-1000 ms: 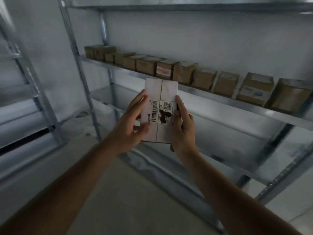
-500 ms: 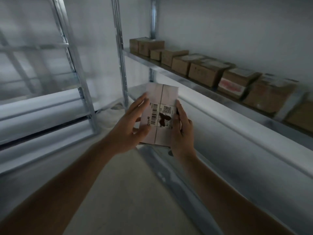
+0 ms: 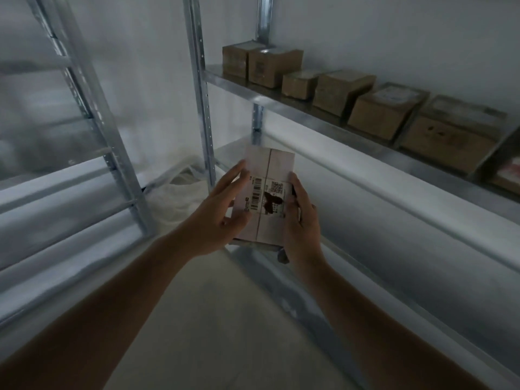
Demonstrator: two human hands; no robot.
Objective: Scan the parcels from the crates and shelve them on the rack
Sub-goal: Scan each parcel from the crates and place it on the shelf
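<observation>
Pale parcel (image 3: 264, 192) sits gripped between our left hand (image 3: 216, 220) and right hand (image 3: 302, 223) (label up); next, we find a shelf (image 3: 281, 101) gap.

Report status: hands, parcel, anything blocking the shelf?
Left hand and right hand both gripping white parcel, label up. Not shelved. Brown boxes line the rack.

This is a parcel storeroom or small warehouse. A bare galvanised steel rack (image 3: 202, 114) with perforated uprights stands against a plain white wall (image 3: 394, 32). On the rack's upper shelf (image 3: 295, 106) sits a row of brown cardboard parcels (image 3: 334, 90), some bearing labels. Left of the rack stands a second metal rack (image 3: 92, 102), and below both is a plain concrete floor (image 3: 202, 319).
</observation>
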